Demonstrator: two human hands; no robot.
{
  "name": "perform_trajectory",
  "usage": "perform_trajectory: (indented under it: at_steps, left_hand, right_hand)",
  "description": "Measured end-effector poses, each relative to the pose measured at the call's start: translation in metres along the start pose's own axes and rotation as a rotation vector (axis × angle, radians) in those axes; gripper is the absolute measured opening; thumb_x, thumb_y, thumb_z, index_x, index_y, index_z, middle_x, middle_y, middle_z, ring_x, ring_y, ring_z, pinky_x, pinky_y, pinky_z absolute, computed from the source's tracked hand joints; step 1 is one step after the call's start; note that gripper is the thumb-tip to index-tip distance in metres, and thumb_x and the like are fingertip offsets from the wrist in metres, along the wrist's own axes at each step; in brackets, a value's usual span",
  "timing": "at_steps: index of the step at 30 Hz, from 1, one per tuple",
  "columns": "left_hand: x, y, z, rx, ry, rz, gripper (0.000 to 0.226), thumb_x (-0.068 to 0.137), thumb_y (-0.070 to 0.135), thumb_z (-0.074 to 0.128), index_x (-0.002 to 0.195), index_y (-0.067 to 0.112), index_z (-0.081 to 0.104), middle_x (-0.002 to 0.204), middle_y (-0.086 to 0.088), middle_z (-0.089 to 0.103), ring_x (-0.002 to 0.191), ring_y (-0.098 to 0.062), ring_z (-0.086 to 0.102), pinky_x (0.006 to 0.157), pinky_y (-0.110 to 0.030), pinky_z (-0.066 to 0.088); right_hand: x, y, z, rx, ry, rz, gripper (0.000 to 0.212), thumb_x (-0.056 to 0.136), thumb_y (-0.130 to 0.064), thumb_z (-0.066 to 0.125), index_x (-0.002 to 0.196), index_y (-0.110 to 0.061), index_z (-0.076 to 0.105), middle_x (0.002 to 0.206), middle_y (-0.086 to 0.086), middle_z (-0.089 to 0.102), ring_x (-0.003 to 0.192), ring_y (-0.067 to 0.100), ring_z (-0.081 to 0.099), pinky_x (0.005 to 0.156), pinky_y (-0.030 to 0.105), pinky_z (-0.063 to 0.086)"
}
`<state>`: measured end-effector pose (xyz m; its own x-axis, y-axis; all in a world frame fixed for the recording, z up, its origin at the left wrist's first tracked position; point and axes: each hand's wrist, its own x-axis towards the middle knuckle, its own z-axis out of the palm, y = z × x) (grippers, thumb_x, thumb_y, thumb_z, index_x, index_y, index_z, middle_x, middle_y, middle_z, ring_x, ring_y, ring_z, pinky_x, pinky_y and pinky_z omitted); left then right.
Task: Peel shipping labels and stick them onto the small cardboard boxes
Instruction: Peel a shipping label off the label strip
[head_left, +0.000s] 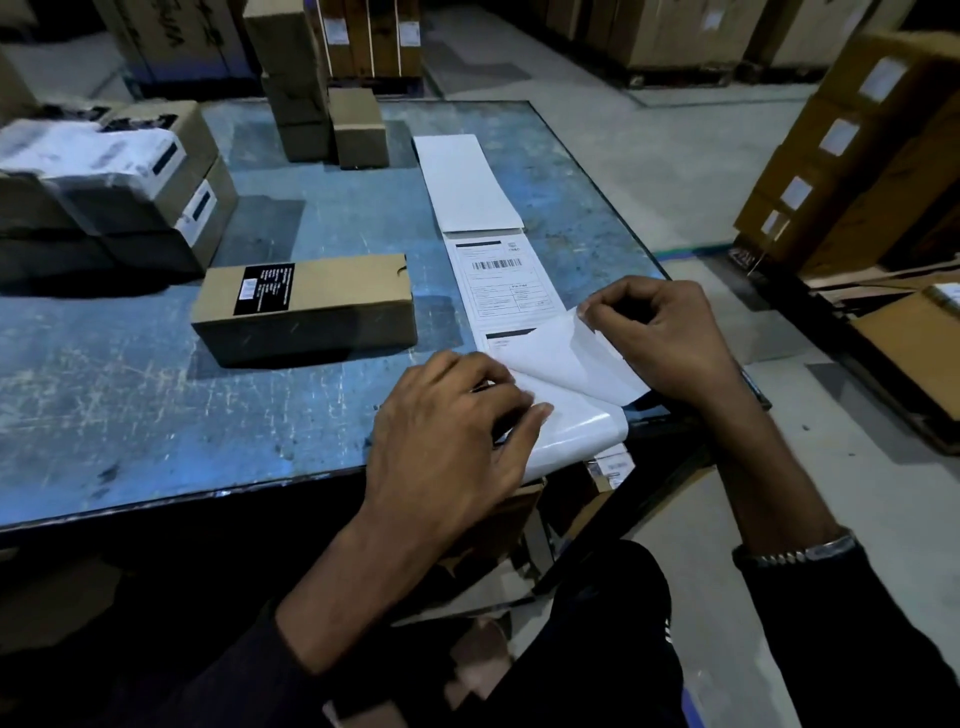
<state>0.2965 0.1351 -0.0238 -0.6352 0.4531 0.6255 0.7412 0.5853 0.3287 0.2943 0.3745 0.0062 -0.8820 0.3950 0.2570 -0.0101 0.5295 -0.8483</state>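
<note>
A long strip of shipping labels (501, 283) runs down the right side of the blue table (130, 395). At its near end a white label (582, 358) is half peeled, its corner curled up. My right hand (660, 338) pinches that lifted corner. My left hand (457, 431) lies with its fingers pressing on the glossy backing sheet (576, 436) at the table's front edge. A small cardboard box (306, 306) with a black sticker on top lies flat on the table, left of the strip.
Labelled boxes (119, 192) are stacked at the table's far left. Plain small boxes (322, 93) stand at the back centre. A tall stack of labelled cartons (852, 156) stands on the floor to the right, with flat cardboard (919, 353) below it.
</note>
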Motion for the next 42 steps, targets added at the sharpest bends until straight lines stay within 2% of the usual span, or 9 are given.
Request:
perform_trajectory:
  at_steps: [7, 10, 12, 15, 18, 20, 26, 38, 42]
  left_hand:
    - [0.002, 0.004, -0.001, -0.025, -0.006, -0.029, 0.022, 0.098, 0.045, 0.074, 0.088, 0.028, 0.084, 0.08, 0.013, 0.072, 0.083, -0.015, 0.062, 0.07, -0.033, 0.047]
    - [0.016, 0.004, -0.009, -0.054, -0.088, -0.09, 0.022, 0.102, 0.042, 0.065, 0.116, 0.03, 0.077, 0.081, 0.014, 0.071, 0.085, -0.017, 0.063, 0.067, -0.032, 0.045]
    - [0.029, 0.001, -0.011, -0.078, -0.16, -0.147, 0.041, 0.099, 0.04, 0.069, 0.139, 0.033, 0.062, 0.085, 0.015, 0.072, 0.089, -0.017, 0.065, 0.069, -0.037, 0.053]
    - [0.049, -0.005, -0.007, -0.06, -0.246, -0.116, 0.077, 0.093, 0.038, 0.077, 0.159, 0.028, 0.039, 0.116, 0.009, 0.067, 0.113, -0.019, 0.058, 0.086, -0.044, 0.055]
    - [0.064, -0.013, -0.003, -0.118, -0.369, -0.036, 0.108, 0.093, 0.034, 0.08, 0.171, 0.018, 0.007, 0.161, -0.008, 0.04, 0.146, -0.024, 0.035, 0.113, -0.032, 0.037]
    - [0.072, -0.02, -0.002, -0.191, -0.487, -0.058, 0.12, 0.094, 0.036, 0.08, 0.17, 0.018, -0.01, 0.175, -0.006, 0.023, 0.158, -0.02, 0.023, 0.122, -0.028, 0.025]
    - [0.08, -0.035, -0.002, -0.198, -0.743, -0.187, 0.14, 0.082, 0.078, 0.064, 0.151, 0.029, -0.048, 0.175, 0.009, 0.021, 0.161, -0.021, 0.028, 0.129, -0.034, 0.025]
    - [0.076, -0.036, 0.0, -0.149, -0.728, -0.169, 0.142, 0.074, 0.089, 0.053, 0.148, 0.027, -0.051, 0.175, 0.015, 0.015, 0.158, -0.017, 0.033, 0.123, -0.029, 0.027]
    - [0.073, -0.04, 0.002, -0.163, -0.717, -0.176, 0.143, 0.076, 0.095, 0.055, 0.149, 0.03, -0.05, 0.175, 0.019, 0.014, 0.164, -0.017, 0.015, 0.133, -0.037, 0.02]
  right_hand:
    - [0.014, 0.012, -0.01, -0.072, 0.178, 0.07, 0.014, 0.082, -0.036, 0.074, 0.079, -0.025, 0.081, 0.078, -0.01, 0.079, 0.074, 0.004, 0.071, 0.077, 0.033, 0.059]
    - [0.015, 0.016, -0.009, -0.077, 0.184, 0.074, 0.015, 0.082, -0.038, 0.073, 0.082, -0.025, 0.081, 0.08, -0.013, 0.078, 0.078, 0.005, 0.072, 0.08, 0.034, 0.06]
    - [0.014, 0.018, -0.008, -0.068, 0.172, 0.075, 0.012, 0.084, -0.034, 0.074, 0.083, -0.026, 0.082, 0.081, -0.013, 0.079, 0.08, 0.006, 0.073, 0.08, 0.034, 0.059]
    - [0.013, 0.019, -0.008, -0.055, 0.15, 0.066, 0.008, 0.088, -0.028, 0.076, 0.085, -0.026, 0.083, 0.084, -0.014, 0.079, 0.085, 0.006, 0.074, 0.081, 0.029, 0.058]
    - [0.011, 0.02, -0.009, -0.034, 0.144, 0.061, 0.007, 0.088, -0.026, 0.077, 0.086, -0.025, 0.083, 0.085, -0.013, 0.08, 0.085, 0.006, 0.074, 0.081, 0.029, 0.057]
    - [0.012, 0.021, -0.01, -0.002, 0.144, 0.065, 0.006, 0.088, -0.025, 0.078, 0.085, -0.024, 0.083, 0.085, -0.01, 0.08, 0.087, 0.01, 0.074, 0.081, 0.029, 0.057]
    - [0.017, 0.025, -0.017, 0.042, 0.172, 0.111, 0.006, 0.086, -0.025, 0.079, 0.082, -0.023, 0.083, 0.082, -0.006, 0.08, 0.075, 0.005, 0.068, 0.074, 0.027, 0.053]
    - [0.025, 0.031, -0.021, 0.071, 0.376, 0.238, 0.022, 0.073, -0.041, 0.068, 0.077, -0.023, 0.079, 0.073, -0.008, 0.075, 0.068, 0.008, 0.065, 0.075, 0.032, 0.054]
    - [0.027, 0.039, -0.024, 0.095, 0.448, 0.252, 0.021, 0.075, -0.043, 0.068, 0.074, -0.023, 0.075, 0.072, -0.01, 0.074, 0.067, 0.007, 0.065, 0.072, 0.031, 0.053]
